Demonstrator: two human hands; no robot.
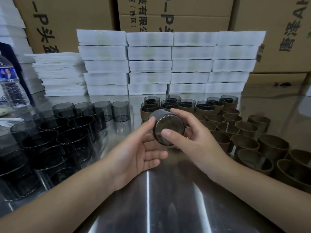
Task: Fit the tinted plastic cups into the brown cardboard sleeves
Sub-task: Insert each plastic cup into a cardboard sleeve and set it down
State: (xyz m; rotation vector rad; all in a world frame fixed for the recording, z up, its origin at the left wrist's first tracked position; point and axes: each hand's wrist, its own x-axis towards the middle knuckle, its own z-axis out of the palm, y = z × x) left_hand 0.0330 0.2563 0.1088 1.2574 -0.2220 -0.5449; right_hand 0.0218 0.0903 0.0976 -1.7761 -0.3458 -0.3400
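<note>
The steel table [151, 207] lies nearest, with both forearms reaching across it. At the far left stands a crowd of bare cups [50, 132], none of them in a sleeve. Next comes the left hand [139, 148], its fingers nearly straight beneath the work. Its thumb tip touches the wall of one tinted cup [168, 128], which is held in the air over the middle of the table with its base turned toward the camera. The right hand [193, 142] grips that same cup, thumb across the base and fingers curled over the far side. No sleeve shows on it (though the hands hide part of it). Just behind the hands stand about ten sleeved cups [178, 105], finished. To the right, empty sleeves [244, 130] spread in rows, well over a dozen. Judging by these piles, the job is at an early stage: a small share is done, and most cups and sleeves are not yet paired. White foam pads [168, 64] and cartons [176, 10] back the scene.
</note>
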